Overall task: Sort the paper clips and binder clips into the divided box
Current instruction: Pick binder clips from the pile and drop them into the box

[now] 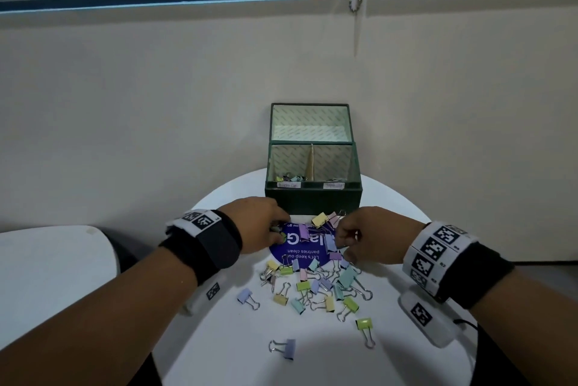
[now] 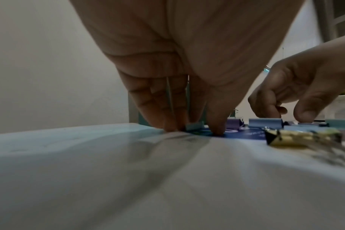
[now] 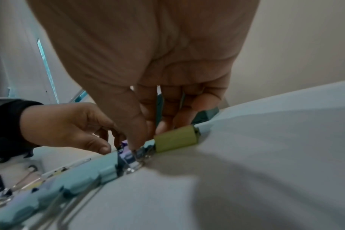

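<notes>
Our binder clips (image 1: 312, 282) lie loose on the round white counter (image 1: 219, 338), pastel yellow, green, blue, purple and pink. We count roughly thirty, though the heap is too tangled for an exact number; we can make out no paper clips among them. They point every way. The purple clip (image 1: 286, 348) nearest us lies alone with its long axis across the counter and its wire handles toward our left arm, and a yellow-green clip (image 1: 365, 328) below our right wrist points its handles toward us.

Our left hand (image 1: 259, 223) is down at the left edge of the blue round sticker (image 1: 300, 252), its fingertips (image 2: 171, 126) and thumb pressed to the counter on either side of a small teal clip (image 2: 194, 125); whether this grip has closed on it we cannot tell. Our right hand (image 1: 369, 234) is on the sticker's right side, thumb and forefinger pinching the wire handles of a clip (image 3: 138, 154) just beside an olive-green clip (image 3: 176, 140). The heap spreads from between both hands toward us.

Just beyond the hands stands the dark green divided box (image 1: 312, 195), lid upright, with one divider and two labelled compartments. The compartment beyond our left hand holds several clips; the other shows only a little at its front edge.
</notes>
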